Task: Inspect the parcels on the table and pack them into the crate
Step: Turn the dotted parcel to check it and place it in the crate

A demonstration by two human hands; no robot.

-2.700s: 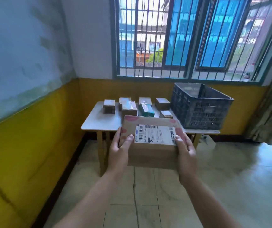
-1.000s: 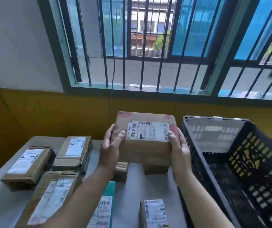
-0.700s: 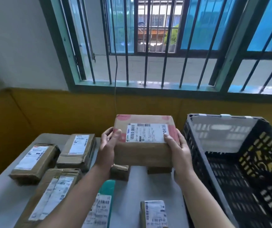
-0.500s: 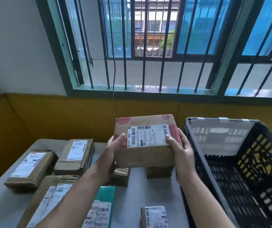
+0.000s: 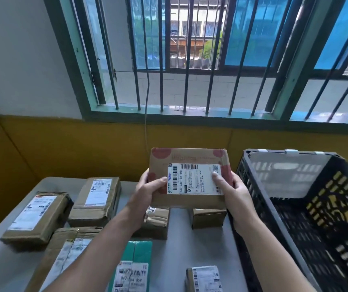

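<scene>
Held parcel: brown cardboard box (image 5: 190,199) with red round marks at its upper corners, raised clear of the table (image 5: 179,249) and just left of the crate (image 5: 291,178); broad face turned toward the camera
Label: white shipping label (image 5: 194,180) with barcodes, on the facing side of the held parcel
Left hand: left hand (image 5: 148,190) grips the box's left edge; thumb lies on the front face at the label's left border, fingers curl round behind the box
Right hand: right hand (image 5: 234,192) grips the box's right edge; thumb presses the right part of the label, the other fingers wrap behind, mostly hidden
Crate: dark slotted plastic, open top, standing at the right end of the table
Small boxes: two small brown boxes (image 5: 156,222) (image 5: 209,218) on the table directly below the held parcel
Left group: flat brown parcel (image 5: 36,216) at far left, a second brown parcel (image 5: 97,199) just beside it, a long taped parcel (image 5: 63,256) nearer the camera
Near edge: green parcel (image 5: 137,256) with a white label, and a small labelled parcel (image 5: 204,279) to its right, apart from it
Backdrop: yellow lower wall (image 5: 84,148), barred window (image 5: 190,60) above it
</scene>
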